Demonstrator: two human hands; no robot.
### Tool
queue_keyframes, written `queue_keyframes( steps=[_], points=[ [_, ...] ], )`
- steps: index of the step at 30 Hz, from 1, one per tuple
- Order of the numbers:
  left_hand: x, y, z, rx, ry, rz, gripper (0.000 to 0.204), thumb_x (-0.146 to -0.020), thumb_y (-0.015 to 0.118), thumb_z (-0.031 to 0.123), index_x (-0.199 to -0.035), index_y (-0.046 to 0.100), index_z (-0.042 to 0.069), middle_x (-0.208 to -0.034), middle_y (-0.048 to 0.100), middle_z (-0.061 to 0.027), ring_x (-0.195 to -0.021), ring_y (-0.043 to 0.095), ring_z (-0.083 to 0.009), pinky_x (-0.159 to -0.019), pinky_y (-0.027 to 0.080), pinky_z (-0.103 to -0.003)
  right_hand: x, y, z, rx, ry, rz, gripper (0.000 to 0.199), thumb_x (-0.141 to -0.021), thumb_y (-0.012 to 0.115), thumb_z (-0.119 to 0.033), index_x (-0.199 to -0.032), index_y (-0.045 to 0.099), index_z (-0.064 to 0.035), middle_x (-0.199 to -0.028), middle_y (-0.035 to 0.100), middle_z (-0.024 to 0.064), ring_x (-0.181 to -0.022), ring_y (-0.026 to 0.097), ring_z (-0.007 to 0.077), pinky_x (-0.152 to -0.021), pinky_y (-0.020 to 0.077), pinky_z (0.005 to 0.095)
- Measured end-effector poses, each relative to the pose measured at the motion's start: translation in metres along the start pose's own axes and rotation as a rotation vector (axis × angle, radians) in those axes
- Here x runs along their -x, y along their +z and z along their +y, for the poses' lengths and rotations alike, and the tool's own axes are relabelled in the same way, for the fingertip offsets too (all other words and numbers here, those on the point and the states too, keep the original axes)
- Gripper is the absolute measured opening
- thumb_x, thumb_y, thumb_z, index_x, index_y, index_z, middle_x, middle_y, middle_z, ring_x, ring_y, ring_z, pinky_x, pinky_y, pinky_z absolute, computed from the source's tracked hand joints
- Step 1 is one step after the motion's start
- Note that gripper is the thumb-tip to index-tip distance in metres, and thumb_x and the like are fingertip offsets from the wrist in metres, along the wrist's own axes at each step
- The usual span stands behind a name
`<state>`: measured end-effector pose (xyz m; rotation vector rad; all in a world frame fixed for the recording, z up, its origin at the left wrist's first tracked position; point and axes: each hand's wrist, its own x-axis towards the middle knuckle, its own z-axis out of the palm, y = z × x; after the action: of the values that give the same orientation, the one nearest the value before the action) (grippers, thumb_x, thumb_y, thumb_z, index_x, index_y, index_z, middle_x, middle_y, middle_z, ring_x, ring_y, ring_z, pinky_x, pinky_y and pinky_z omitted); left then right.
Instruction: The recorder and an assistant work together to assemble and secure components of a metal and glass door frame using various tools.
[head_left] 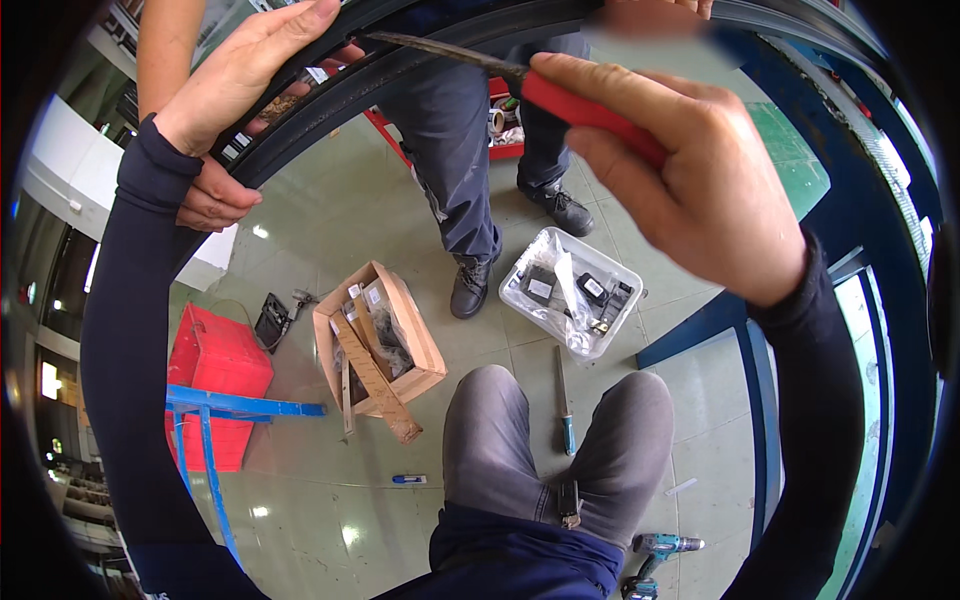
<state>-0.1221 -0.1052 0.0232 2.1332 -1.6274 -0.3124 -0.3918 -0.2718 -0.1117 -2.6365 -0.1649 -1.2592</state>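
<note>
My right hand is closed round the red handle of a tool with a long, narrow metal blade. The blade points left, its tip against a curved black frame at the top of the view. My left hand grips that frame at the upper left, thumb stretched along it and the other fingers partly hidden. Just below my left wrist, another person's hand rests at the frame. A second hand of that person shows at the top edge, right of the middle, partly blurred.
The co-worker's legs stand beyond the frame. On the floor are a cardboard box, a white plastic tub with bagged parts, a teal-handled tool, a cordless drill and a red crate beside a blue metal stand.
</note>
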Motion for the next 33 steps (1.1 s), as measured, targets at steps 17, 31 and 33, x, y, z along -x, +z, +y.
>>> queue_keyframes(
  steps=[17,31,33],
  points=[
    [0.006,0.008,0.013,-0.126,-0.188,0.198,0.061,-0.093,0.046,0.064,-0.114,0.064,0.01,-0.097,0.068,-0.0002,-0.068,0.056,-0.0017,-0.044,0.039,-0.013,0.031,0.069,-0.06,-1.322,0.7,0.137,0.045,-0.099,0.056,-0.022,-0.14,0.046,-0.0051,-0.079,0.054,0.0025,-0.052,0.051,0.0053,-0.047,0.0399,0.0198],
    [-0.001,-0.001,-0.001,-0.118,-0.084,0.121,0.061,-0.096,0.043,0.062,-0.113,0.064,0.008,-0.101,0.068,-0.0016,-0.075,0.059,-0.0033,-0.051,0.041,-0.013,0.032,0.076,-0.047,-1.161,0.662,0.197,0.045,-0.098,0.058,-0.021,-0.139,0.05,-0.004,-0.073,0.054,-0.0011,-0.05,0.039,0.0003,-0.046,0.0291,0.0175],
    [-0.002,-0.001,-0.005,-0.112,-0.048,0.137,0.064,-0.096,0.04,0.064,-0.114,0.064,0.008,-0.099,0.069,-0.0005,-0.08,0.06,-0.0023,-0.056,0.042,-0.014,0.03,0.074,-0.046,-1.127,0.659,0.2,0.045,-0.097,0.059,-0.021,-0.138,0.05,-0.0038,-0.073,0.054,-0.0018,-0.05,0.038,-0.0003,-0.046,0.0283,0.0173]
  ],
)
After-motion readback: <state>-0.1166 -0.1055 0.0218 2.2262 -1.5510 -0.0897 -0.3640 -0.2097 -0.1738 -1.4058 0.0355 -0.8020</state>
